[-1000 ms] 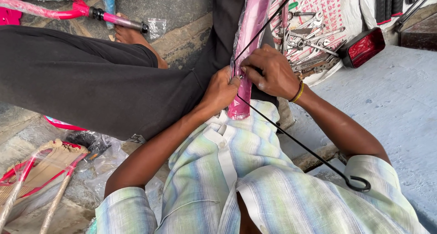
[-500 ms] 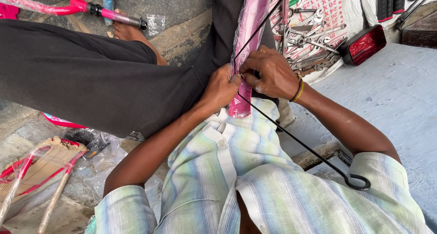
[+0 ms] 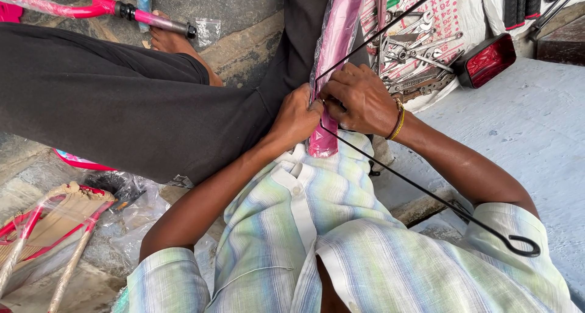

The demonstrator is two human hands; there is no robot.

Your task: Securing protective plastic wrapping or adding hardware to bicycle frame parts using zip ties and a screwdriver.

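A person's left hand (image 3: 298, 115) pinches the plastic-wrapped pink bicycle part (image 3: 332, 63) held upright against their shirt. Just right, the right hand (image 3: 359, 97) grips a thin black rod (image 3: 426, 191) against it. Holding the wrapped part steady while guiding the rod seems wise.

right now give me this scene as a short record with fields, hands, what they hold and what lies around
left hand: pinches the lower part of the pink plastic-wrapped part
right hand: grips the same part where the thin black wire stay meets it
wire stay: bent in a V, eyelet end lies over the striped shirt sleeve
beyond the hands: pile of spanners on a printed sheet, red reflector
left side: black trouser leg, pink wrapped frame tube
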